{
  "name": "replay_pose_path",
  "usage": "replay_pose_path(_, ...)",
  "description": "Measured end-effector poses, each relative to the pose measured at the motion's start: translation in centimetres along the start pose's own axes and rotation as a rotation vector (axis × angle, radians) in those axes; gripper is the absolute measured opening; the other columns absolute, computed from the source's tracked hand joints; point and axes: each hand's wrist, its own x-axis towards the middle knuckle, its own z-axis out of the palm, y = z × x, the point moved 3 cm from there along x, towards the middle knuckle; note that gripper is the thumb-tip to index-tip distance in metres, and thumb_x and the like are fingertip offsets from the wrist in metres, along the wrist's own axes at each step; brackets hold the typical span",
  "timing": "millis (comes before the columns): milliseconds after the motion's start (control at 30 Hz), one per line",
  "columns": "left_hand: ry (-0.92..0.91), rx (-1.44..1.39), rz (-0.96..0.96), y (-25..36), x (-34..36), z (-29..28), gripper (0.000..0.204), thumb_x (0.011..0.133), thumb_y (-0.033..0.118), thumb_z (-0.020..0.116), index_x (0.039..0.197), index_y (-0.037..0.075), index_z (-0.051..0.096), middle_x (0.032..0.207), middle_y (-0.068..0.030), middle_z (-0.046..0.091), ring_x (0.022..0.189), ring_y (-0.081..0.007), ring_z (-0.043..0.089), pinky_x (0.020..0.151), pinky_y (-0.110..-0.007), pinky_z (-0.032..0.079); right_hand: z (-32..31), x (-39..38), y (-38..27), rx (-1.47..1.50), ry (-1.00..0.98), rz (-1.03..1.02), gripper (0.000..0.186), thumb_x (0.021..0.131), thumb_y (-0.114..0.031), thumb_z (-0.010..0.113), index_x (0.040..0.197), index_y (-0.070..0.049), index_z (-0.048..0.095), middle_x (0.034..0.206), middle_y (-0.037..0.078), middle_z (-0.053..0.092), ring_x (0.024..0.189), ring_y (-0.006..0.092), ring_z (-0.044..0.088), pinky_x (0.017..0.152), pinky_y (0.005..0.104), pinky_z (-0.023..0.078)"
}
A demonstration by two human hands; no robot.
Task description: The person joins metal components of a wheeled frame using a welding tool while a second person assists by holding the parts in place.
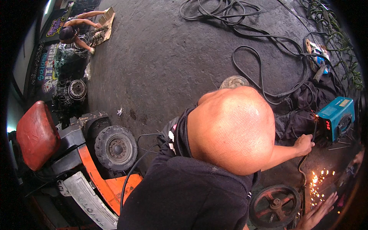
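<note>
"Can you see any writing from here?"

"Plenty. The teal welding machine (331,115) has lit red digits on its front and a pale label on top. There's raised lettering on the grey panel (89,201) of that orange ride-on vehicle (113,188), and painted letters cover the dark wall signs (50,63)."

"What's the floor like?"

"Dark, rough concrete (161,57), with black cables (303,55) looped over it. Across the room a co-worker (69,33) is down low beside some flat cardboard (110,23), near greasy machine parts (78,89)."

"And the hands nearest us?"

"The left hand (304,144) is just in front of the welding machine, fingers curled against a thin cord (301,168). I can't tell whether it's gripping. The right hand (320,212) is spread flat, fingers apart, just beside the orange sparks (316,184)."

"How does the cord look?"

"Brownish, bending down from the left hand toward the sparks. The spoked wheel (276,203) lies near the right hand, its dark round rim and reddish-brown spokes worn, with a bolt at the hub. Whatever is throwing the sparks, the glare hides it."
</note>
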Motion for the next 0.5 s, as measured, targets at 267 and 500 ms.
replay_pose_path(267, 0.010, -0.032, 0.026, 0.3, -0.2, -0.1, 0.023, 0.094, 0.015, 0.066, 0.105, -0.005, 0.063, 0.098, -0.0332, 0.068, 0.103, -0.0505, 0.066, 0.086, -0.056, 0.052, -0.2, 1.0, -1.1, -0.087, 0.008, 0.007, 0.063, 0.110, -0.048, 0.034, 0.161, -0.012, 0.033, 0.168, 0.008, 0.030, 0.155, 0.0287, 0.026, 0.126, 0.0450, 0.020)
replay_pose_path(500, -0.021, -0.012, -0.024, 0.3, -0.2, -0.3, 0.021, 0.095, 0.015, 0.064, 0.106, -0.004, 0.063, 0.099, -0.0321, 0.068, 0.103, -0.0500, 0.066, 0.085, -0.055, 0.052, 0.5, 0.4, -1.1, -1.324, -0.503, -0.052, 0.062, 0.109, -0.045, 0.038, 0.160, -0.010, 0.036, 0.167, 0.010, 0.032, 0.154, 0.0310, 0.028, 0.125, 0.0480, 0.022)
